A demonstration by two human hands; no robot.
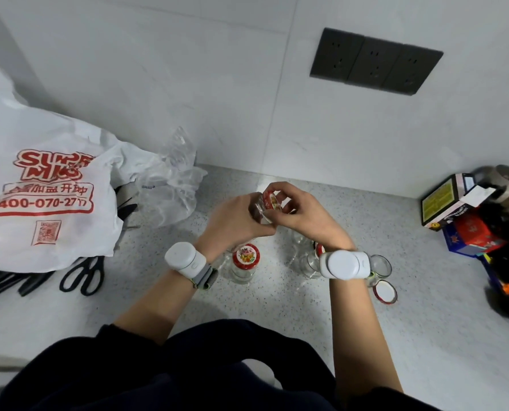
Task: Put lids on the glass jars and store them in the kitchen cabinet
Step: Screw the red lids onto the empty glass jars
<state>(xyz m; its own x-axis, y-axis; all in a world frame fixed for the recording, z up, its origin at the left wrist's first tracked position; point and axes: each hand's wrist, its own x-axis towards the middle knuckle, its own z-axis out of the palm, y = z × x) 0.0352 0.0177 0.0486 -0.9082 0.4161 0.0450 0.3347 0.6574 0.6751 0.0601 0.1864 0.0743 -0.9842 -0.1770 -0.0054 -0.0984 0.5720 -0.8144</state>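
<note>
Speckled grey counter (425, 292) runs to a white wall (188, 84) with a dark socket panel (376, 65) at upper right. At the centre of the frame the left hand (232, 222) is curled round a small glass jar (258, 214), held tilted above the counter. The right hand (306, 218) pinches its red lid (272, 200), which bears a fruit picture, at the jar's mouth. Just below, a capped jar (245, 264) stands upright. An open jar (381, 265) sits at the right wrist, with a loose lid (385, 293) lying white side up beside it. A white printed bag (39, 188) and black scissors (82, 277) lie at left.
</note>
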